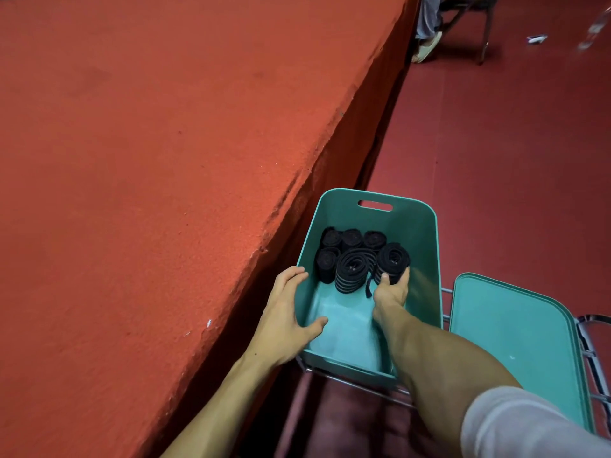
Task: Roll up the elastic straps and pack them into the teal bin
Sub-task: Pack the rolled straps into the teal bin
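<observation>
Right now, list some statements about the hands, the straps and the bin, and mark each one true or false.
1. The right hand grips a rolled strap inside the teal bin. True.
2. The left hand holds another roll. False: it holds the bin's left rim, thumb inside, and no strap.
3. Rolls fill the bin from end to end. False: they are packed at the far end, and the near floor is bare.
4. The teal lid lies off the bin, to its right. True.
</observation>
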`<state>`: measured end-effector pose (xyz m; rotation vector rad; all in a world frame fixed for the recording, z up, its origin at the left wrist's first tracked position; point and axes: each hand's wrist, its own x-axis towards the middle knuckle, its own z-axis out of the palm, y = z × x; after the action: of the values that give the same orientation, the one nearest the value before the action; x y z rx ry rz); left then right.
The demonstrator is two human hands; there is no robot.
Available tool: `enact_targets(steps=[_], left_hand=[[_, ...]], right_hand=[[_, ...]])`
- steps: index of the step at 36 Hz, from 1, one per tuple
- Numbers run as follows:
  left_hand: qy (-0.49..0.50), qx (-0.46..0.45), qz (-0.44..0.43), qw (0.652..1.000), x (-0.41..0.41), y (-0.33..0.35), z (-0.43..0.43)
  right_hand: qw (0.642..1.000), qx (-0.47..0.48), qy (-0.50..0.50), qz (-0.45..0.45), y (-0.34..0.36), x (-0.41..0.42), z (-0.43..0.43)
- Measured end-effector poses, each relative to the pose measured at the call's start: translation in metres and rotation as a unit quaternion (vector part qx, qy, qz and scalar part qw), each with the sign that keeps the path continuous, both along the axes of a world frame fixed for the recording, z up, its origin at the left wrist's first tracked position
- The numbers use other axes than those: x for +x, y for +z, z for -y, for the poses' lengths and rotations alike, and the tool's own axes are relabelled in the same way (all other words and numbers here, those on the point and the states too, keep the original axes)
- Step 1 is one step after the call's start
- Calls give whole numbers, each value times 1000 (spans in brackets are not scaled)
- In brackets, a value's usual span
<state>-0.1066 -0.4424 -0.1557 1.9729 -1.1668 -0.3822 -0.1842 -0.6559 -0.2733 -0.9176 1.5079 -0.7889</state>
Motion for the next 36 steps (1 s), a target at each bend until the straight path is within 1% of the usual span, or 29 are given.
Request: enact_targets(steps=[13, 15, 17, 21, 26, 28, 30, 33, 36], left_hand=[[0, 4, 0, 1000, 0, 0, 1], [0, 8, 6, 1000, 1, -1, 1], [-2, 15, 13, 1000, 2, -1, 1], [5, 43, 48, 998, 2, 2, 3], [8, 69, 103, 992, 1, 22, 5], [16, 72, 123, 990, 2, 35, 5], [24, 72, 151, 986, 3, 52, 4], [40, 72, 184, 980, 11, 83, -7], [64, 103, 213, 970, 24, 114, -34]], right_hand=[[1000, 2, 3, 21, 10, -1, -10], [1000, 9, -2, 1, 12, -1, -10], [999, 17, -4, -45, 19, -5, -12], [992, 19, 33, -118, 44, -9, -25], [974, -90, 138, -154, 86, -9, -41], [953, -155, 207, -157, 108, -12, -45], [918, -225, 286, -157, 129, -15, -49], [847, -317, 403, -143, 163, -12, -60], [770, -398, 478, -144, 199, 1, -76]])
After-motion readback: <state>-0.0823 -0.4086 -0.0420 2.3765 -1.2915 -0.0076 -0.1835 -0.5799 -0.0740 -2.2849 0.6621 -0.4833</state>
